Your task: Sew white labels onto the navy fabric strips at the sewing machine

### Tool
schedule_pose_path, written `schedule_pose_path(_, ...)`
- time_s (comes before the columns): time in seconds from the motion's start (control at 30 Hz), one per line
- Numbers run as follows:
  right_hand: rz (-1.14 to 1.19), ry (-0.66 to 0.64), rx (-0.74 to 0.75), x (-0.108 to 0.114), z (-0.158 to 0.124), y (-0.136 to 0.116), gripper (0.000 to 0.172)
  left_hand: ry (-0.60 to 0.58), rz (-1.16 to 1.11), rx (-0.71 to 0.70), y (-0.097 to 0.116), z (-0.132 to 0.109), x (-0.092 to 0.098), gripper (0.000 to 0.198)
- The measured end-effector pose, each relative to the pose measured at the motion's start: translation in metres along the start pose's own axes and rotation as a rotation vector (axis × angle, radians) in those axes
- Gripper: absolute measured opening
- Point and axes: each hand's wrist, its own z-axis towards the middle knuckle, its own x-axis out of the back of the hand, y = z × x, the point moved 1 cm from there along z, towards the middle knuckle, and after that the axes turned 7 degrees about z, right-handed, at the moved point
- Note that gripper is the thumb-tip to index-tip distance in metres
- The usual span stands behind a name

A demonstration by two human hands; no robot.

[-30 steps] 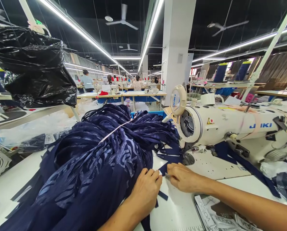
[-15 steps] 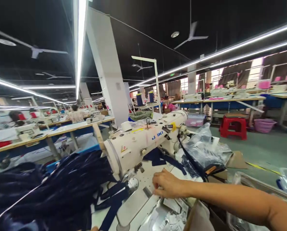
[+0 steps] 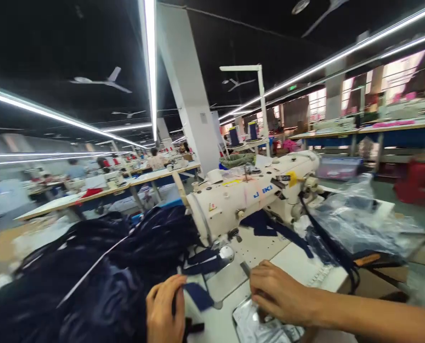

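Note:
My left hand [image 3: 165,307] is at the lower middle of the head view, fingers bent and closed at the edge of a navy fabric strip [image 3: 199,296]. The strip lies over the pale bed of a white sewing machine [image 3: 255,202]. To its right, my right hand [image 3: 280,290] curls its fingers downward above a tray of crumpled silvery scraps [image 3: 250,321]. Whatever those fingertips hold, if anything, is hidden. More navy fabric pieces [image 3: 205,262] lie by the round metal plate and under the machine arm.
A large heap of navy fabric [image 3: 101,267] covers the left side. Clear plastic bags [image 3: 362,219] and a dark strap lie right of the machine. Thread cones [image 3: 234,136] stand behind it. A red stool [image 3: 417,183] is on the floor at right.
The view has swung left, so the machine sits further right. My left hand has come up into view at the navy strip. My right hand remains curled over the front of the machine table.

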Motion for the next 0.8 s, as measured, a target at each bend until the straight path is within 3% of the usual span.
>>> schedule_pose_path(0.1,0.105,-0.028,0.043,-0.013,0.009,-0.013,0.012,0.005,-0.336,0.470,-0.002,-0.002,-0.001,0.021)
schedule_pose_path(0.23,0.278,-0.066,0.079,-0.029,0.037,-0.032,0.012,0.005,-0.753,0.721,-0.006,-0.007,-0.010,0.026)
schedule_pose_path(0.37,0.463,0.010,0.031,-0.046,0.078,-0.044,0.009,0.000,-0.943,0.804,-0.004,-0.012,-0.011,0.031)
schedule_pose_path(0.5,0.571,0.138,-0.060,-0.064,0.112,-0.047,0.008,0.009,-1.028,0.793,-0.003,-0.012,-0.010,0.034)
schedule_pose_path(0.8,0.791,0.227,-0.097,-0.089,0.129,-0.051,0.006,0.062,-1.028,0.702,-0.004,-0.014,-0.012,0.028)
